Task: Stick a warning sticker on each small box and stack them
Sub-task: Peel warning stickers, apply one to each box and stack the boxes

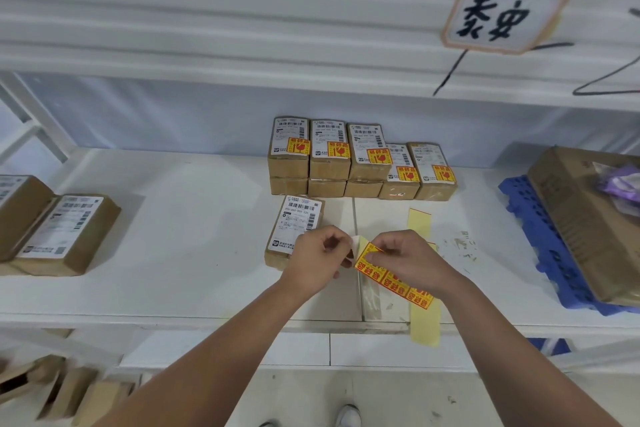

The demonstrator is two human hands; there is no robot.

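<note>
- Far left: two boxes (65,232) with shipping labels only lie on the white shelf (190,253), well apart from my hands.
- Centre: a plain box (294,229) lies just before the stickered stack (360,159); my left hand (317,263) hides its near corner.
- Left hand pinches the strip (375,270) end; right hand (412,263) pinches a sticker's corner on it.
- Behind: yellow backing (419,222) lies flat.
- Right: a carton (581,225) rests on a blue pallet (533,239), with purple plastic (623,180) at its top. In or on, I cannot tell.
</note>
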